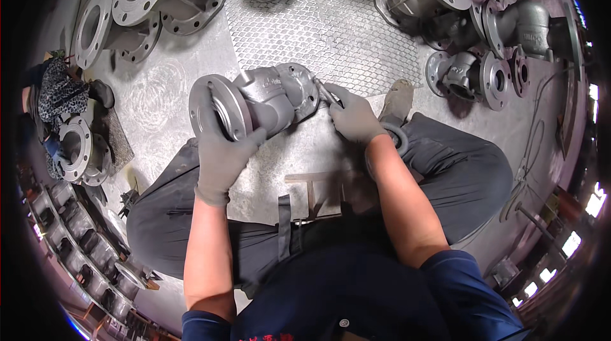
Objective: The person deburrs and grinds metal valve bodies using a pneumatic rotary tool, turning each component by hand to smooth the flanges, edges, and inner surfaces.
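Grey flanged casting [270, 100] on its side on the pale floor [159, 93], between the sitter's bent legs [458, 166]; both hands gloved.
Left hand [223, 160] spread over the casting's left flange, thumb and fingers gripping it; right hand [356, 115] closed round a slim metal tool [326, 93], its tip by the right flange, contact unclear. Right shoe [398, 100] just beyond that hand. Beyond the casting, a diamond-patterned mat [318, 29]; farther off, more flanged bodies [459, 77] right and upper left.
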Demonstrator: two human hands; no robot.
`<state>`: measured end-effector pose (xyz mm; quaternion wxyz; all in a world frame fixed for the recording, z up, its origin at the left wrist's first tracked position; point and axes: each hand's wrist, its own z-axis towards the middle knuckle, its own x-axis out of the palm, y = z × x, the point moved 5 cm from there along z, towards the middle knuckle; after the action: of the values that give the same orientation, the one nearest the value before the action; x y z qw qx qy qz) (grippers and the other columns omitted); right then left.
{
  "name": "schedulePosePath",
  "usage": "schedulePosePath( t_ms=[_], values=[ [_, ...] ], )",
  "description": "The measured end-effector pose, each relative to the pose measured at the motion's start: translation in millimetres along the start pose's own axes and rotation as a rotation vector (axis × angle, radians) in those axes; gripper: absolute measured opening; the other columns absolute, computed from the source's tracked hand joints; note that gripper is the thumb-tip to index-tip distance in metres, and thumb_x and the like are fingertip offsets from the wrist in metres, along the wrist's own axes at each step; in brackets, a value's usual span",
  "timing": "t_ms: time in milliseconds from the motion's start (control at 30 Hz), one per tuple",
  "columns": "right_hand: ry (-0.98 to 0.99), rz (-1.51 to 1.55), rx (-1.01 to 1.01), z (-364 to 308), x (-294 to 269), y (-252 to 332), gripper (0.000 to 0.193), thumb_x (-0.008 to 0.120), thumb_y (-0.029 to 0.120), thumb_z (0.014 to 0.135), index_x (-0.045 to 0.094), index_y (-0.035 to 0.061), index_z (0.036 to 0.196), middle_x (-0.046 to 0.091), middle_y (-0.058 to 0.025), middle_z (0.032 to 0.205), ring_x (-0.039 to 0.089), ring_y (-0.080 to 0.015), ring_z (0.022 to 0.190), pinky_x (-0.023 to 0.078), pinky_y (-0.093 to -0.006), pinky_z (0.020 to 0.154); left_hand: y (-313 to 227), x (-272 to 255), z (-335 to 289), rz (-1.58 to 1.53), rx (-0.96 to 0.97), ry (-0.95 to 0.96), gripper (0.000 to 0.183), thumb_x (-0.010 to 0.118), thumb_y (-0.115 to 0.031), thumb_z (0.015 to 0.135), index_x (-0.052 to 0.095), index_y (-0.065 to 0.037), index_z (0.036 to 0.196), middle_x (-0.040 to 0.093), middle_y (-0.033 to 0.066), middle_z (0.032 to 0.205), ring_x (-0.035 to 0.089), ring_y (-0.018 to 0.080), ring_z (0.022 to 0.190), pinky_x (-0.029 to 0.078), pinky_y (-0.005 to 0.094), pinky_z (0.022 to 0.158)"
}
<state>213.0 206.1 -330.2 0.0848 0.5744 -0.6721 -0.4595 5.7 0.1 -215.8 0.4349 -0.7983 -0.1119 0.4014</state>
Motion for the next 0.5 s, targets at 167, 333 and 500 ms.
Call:
schedulePosePath(
  t_ms=[167, 333, 500],
  values=[
    [0.167, -0.057, 0.032, 3.2, -0.1, -23.8, 0.055, 0.058, 0.012, 0.101, 0.071, 0.0169, 0.154, 0.082, -0.0175, 0.104, 0.077, -0.0223, 0.086, 0.061, -0.0384, 0.084, 11.7, 5.0, -5.7, 0.105, 0.014, 0.096, 0.122, 0.092, -0.022, 0.082, 0.02, 0.008, 0.176, 0.056, 0.0371, 0.156, 0.064, 0.0459, 0.14, 0.052, 0.0472, 0.116],
    [0.249, -0.124, 0.033, 9.9, 9.6, -31.2, 0.055, 0.058, 0.013, 0.097, 0.074, 0.0168, 0.15, 0.081, -0.0152, 0.095, 0.076, -0.0246, 0.083, 0.06, -0.0398, 0.082, 23.2, -4.5, 2.0, 0.007, 0.029, 0.034, 0.121, 0.09, -0.021, 0.082, 0.021, 0.005, 0.177, 0.056, 0.0339, 0.157, 0.068, 0.0407, 0.134, 0.056, 0.0453, 0.112],
    [0.288, -0.151, 0.105, 9.4, 5.4, -22.7, 0.055, 0.058, 0.013, 0.096, 0.076, 0.0166, 0.148, 0.08, -0.0143, 0.09, 0.076, -0.0243, 0.081, 0.06, -0.0398, 0.08, 28.2, -9.4, 1.7, -0.057, -0.035, 0.036, 0.121, 0.089, -0.021, 0.082, 0.02, 0.005, 0.178, 0.061, 0.0319, 0.153, 0.071, 0.0373, 0.13, 0.058, 0.0433, 0.109]
  ],
)
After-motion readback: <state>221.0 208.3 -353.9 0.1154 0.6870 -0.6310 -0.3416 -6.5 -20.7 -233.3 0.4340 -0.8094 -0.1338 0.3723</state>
